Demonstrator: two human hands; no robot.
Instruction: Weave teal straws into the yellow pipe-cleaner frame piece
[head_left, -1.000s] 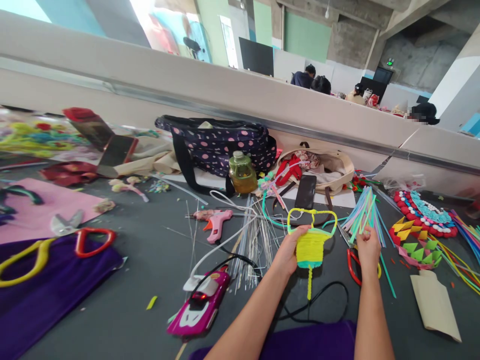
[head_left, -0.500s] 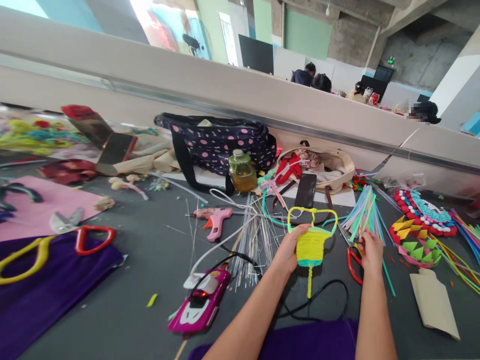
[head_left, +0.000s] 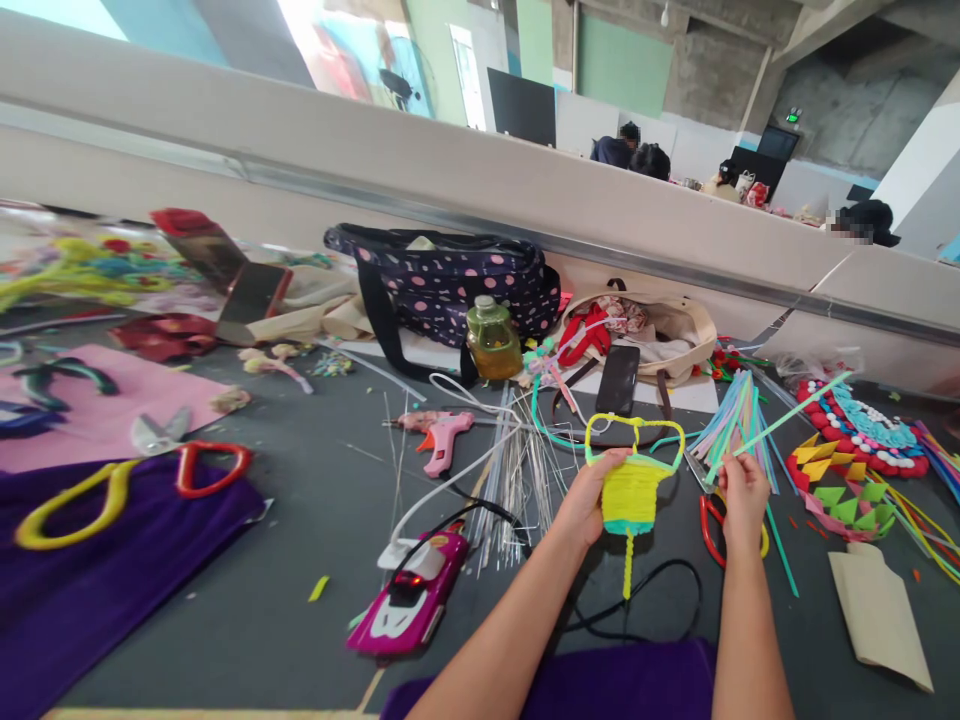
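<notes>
My left hand (head_left: 585, 505) grips a yellow woven pipe-cleaner piece (head_left: 632, 490) with a teal band, a looped green-yellow top and a yellow tail hanging down. My right hand (head_left: 742, 495) pinches one light green pipe cleaner (head_left: 795, 415), which sticks up and to the right above the table. A fanned bundle of pastel pipe cleaners (head_left: 731, 425) lies just behind the right hand. Red-handled scissors (head_left: 709, 530) lie under that hand.
On the dark table (head_left: 300, 540) lie a pink glue gun (head_left: 442, 440), thin wire rods (head_left: 517, 470), a pink toy car (head_left: 409, 595), a black phone (head_left: 619, 380), a polka-dot bag (head_left: 450, 285), a yellow bottle (head_left: 493, 340) and colourful craft pieces (head_left: 847, 470). Purple cloth (head_left: 90, 560) lies left.
My right hand has pulled a single green pipe cleaner out of the bundle and lifted it up to the right. The left hand keeps holding the woven piece.
</notes>
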